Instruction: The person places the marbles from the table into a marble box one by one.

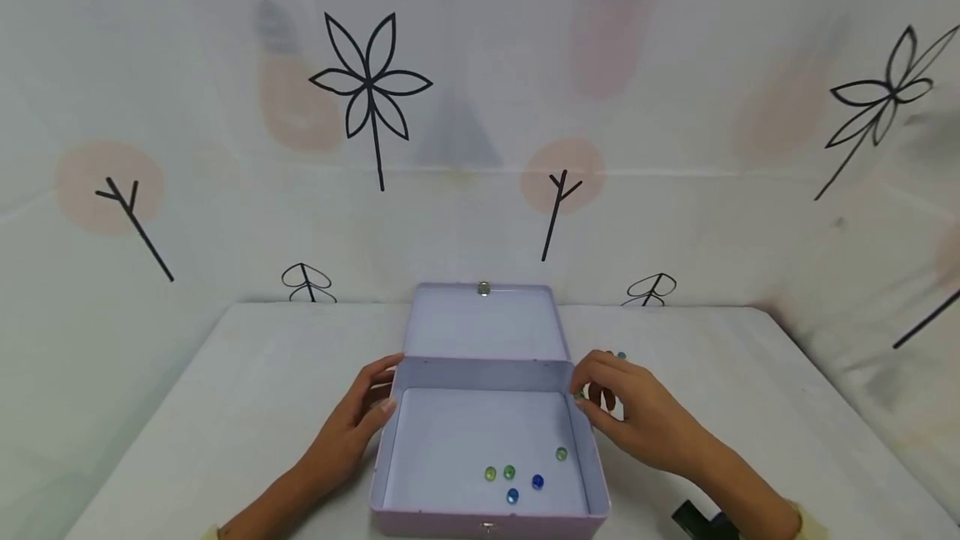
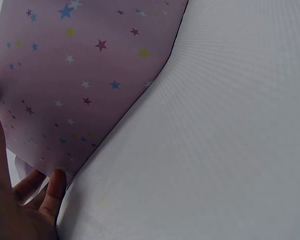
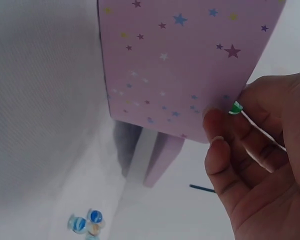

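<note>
A lilac box [image 1: 483, 515] stands with its lid [image 1: 487, 322] tipped back, showing a pale inside. Small glass marbles lie on its floor: several green and blue ones, such as a dark blue marble [image 1: 537, 482] and a green marble [image 1: 562, 454]. My left hand [image 1: 348, 427] rests against the left wall near the back corner; its fingertips touch the star-printed side [image 2: 85, 85] in the left wrist view. At the right wall's rim, my right hand [image 1: 637, 411] pinches a green marble [image 3: 235, 107], partly hidden by the fingers.
Several loose marbles [image 3: 78, 224] lie on the white cloth behind the box's right side, mostly hidden by the right hand in the head view. A dark object [image 1: 697, 522] lies under the right forearm. A white printed cloth [image 1: 465, 223] hangs behind the table.
</note>
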### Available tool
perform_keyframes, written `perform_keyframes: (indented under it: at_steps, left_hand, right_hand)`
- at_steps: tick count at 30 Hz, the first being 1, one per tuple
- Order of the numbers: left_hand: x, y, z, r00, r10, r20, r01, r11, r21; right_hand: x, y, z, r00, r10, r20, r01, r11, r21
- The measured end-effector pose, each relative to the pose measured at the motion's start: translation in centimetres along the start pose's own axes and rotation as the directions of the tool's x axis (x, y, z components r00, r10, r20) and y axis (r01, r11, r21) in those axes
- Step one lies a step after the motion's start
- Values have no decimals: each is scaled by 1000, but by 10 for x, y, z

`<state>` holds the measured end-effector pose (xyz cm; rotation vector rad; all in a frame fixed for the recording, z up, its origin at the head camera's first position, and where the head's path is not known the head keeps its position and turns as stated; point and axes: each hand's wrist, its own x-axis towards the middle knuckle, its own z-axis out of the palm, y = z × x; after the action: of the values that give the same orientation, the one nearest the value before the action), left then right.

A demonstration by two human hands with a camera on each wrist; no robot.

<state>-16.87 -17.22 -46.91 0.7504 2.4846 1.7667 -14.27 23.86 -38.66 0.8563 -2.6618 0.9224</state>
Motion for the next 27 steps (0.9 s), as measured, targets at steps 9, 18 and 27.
perform_keyframes:
  at_steps: [9,18,27]
  left_hand:
    - [1,0,1,1000,1,1,-1,1000,8]
    - [-1,-1,-1,1000,6,4,-6,1000,11]
    - [0,-2,0,1000,5,0,-5,1000,9]
  right_hand:
    - [0,2,3,998,-54,-9,54,998,9]
    - [-1,4,3,999,-33,-21,33,999,7]
    - [0,10,-4,998,-36,-53,34,998,-48]
